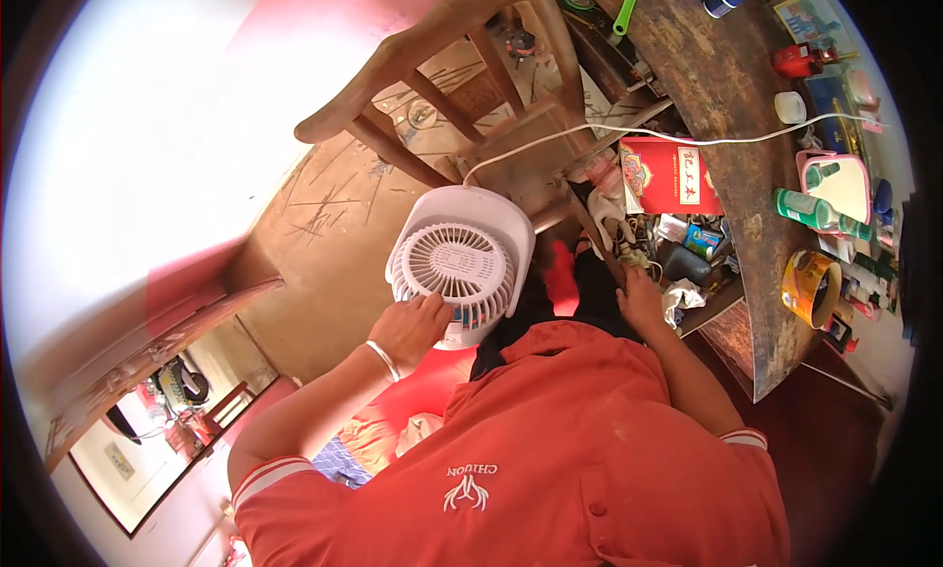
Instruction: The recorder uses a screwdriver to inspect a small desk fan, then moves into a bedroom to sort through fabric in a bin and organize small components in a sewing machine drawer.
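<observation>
A white fan (491, 223) with a round slatted grille stands left of centre, a white cable running from its top. My left hand (411, 328), with a pale bangle on the wrist, has its fingers curled over the fan's near edge. On the right, a drawer (595, 223) is pulled out from under the wooden table, and my right hand (640, 298) is closed round the near end of its front board. Inside lie a red booklet (672, 176), a dark rounded object (686, 264), a crumpled white wad (681, 297) and small packets.
A wooden chair (432, 66) stands beyond the fan. The worn tabletop (722, 85) carries a green bottle (804, 207), a pink-framed mirror (841, 186), a yellow tape roll (811, 288) and a red bottle (798, 61). The white cable (732, 141) crosses drawer and table.
</observation>
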Tool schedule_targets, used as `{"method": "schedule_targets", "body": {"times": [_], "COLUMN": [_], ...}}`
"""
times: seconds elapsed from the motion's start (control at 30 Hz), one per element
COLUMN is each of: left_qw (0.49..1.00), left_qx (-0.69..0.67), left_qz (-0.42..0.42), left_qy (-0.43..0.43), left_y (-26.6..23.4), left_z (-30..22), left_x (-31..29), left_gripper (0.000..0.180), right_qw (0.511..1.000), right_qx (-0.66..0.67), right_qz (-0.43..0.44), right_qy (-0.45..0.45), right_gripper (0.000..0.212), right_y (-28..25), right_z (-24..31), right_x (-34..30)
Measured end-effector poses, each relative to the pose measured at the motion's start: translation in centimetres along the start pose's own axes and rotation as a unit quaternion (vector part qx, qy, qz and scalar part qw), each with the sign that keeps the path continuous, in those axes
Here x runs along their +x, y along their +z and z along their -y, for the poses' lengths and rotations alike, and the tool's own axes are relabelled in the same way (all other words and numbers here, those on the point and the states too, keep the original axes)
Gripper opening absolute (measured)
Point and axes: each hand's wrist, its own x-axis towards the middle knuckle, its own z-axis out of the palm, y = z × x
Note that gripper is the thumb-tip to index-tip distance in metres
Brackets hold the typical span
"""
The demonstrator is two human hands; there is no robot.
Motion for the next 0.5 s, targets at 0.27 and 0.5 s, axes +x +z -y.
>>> {"method": "schedule_targets", "body": {"times": [0.27, 0.5], "left_qw": [0.993, 0.989], "left_qx": [-0.093, -0.1], "left_qz": [0.038, -0.011], "left_qy": [-0.068, -0.109], "left_y": [-10.5, -21.1], "left_z": [-0.4, -6.3], "left_x": [0.4, 1.5], "left_gripper": [0.039, 0.046], "right_qw": [0.996, 0.774], "right_qx": [0.003, 0.612], "right_qz": [0.084, 0.162], "right_qy": [-0.04, -0.008], "right_gripper": [0.031, 0.063], "right_y": [-8.1, -6.3], "right_z": [5.5, 8.4], "right_x": [2.0, 7.3]}}
